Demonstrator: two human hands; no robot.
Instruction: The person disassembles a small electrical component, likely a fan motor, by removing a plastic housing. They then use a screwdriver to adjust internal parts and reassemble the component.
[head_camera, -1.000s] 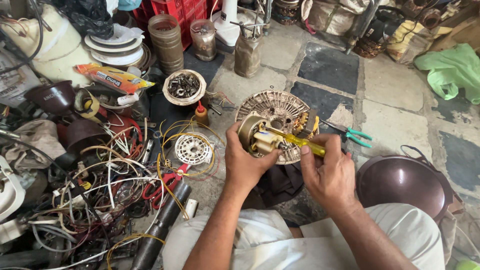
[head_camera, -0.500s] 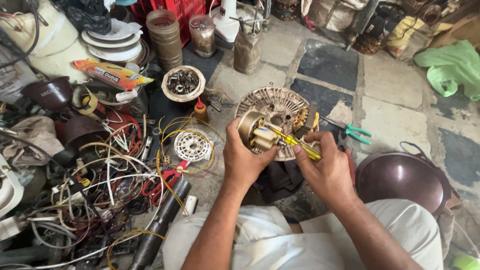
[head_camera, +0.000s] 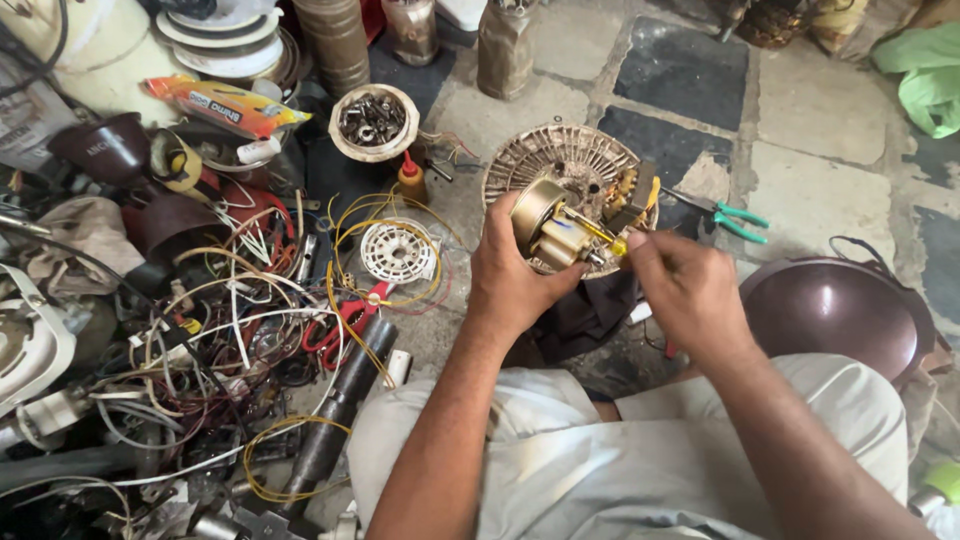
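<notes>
The left hand (head_camera: 515, 275) has its grip wrapped round a gold motor housing (head_camera: 540, 230), held up over the fan rotor (head_camera: 565, 165) on the stone floor (head_camera: 810, 175). The right hand (head_camera: 680, 290) pinches a yellow-handled screwdriver (head_camera: 600, 235) against it. It looks heavy, rigid metal, probably greasy; best grasped round the body.

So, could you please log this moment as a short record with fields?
setting: stone floor, person seated
left hand: grips a small gold-coloured motor part
right hand: holds a yellow-handled screwdriver against that part
behind hands: round finned motor housing
right side: green-handled pliers, brown metal bowl
left side: tangled wires, red scissors, bowl of small metal parts
</notes>
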